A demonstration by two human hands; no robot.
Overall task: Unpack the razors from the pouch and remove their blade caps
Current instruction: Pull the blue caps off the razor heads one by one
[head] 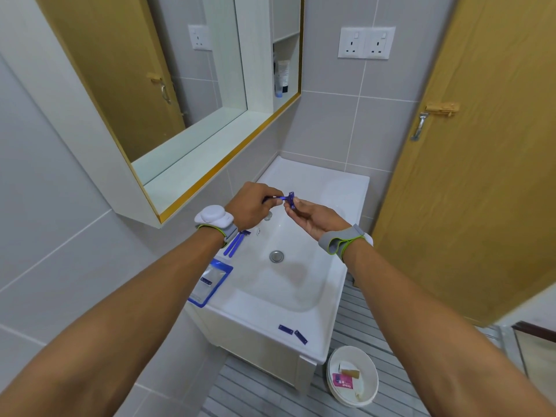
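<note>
On the left rim of the sink (346, 182), the blue-edged pouch (212, 281) lies flat and looks emptied. Just beyond it two razors (233, 243) rest side by side on the counter, partly hidden by the left wrist. Above the basin, the left hand (249, 203) pinches the handle of a third razor (284, 200), fingers closed around it. The right hand (313, 219) meets it at the head, thumb and forefinger clamped on the blade cap (291, 203). Two loose caps (293, 332) lie on the front right corner of the counter, which suggests this is the third and probably last cap to come off.

To do it well, the left hand should hold the handle steady near the head. The right should slide the cap straight off along the blade edge, not twist it, keeping fingertips on the plastic sides and away from the blade. Working over the basin risks dropping the cap toward the drain (276, 256).
</note>
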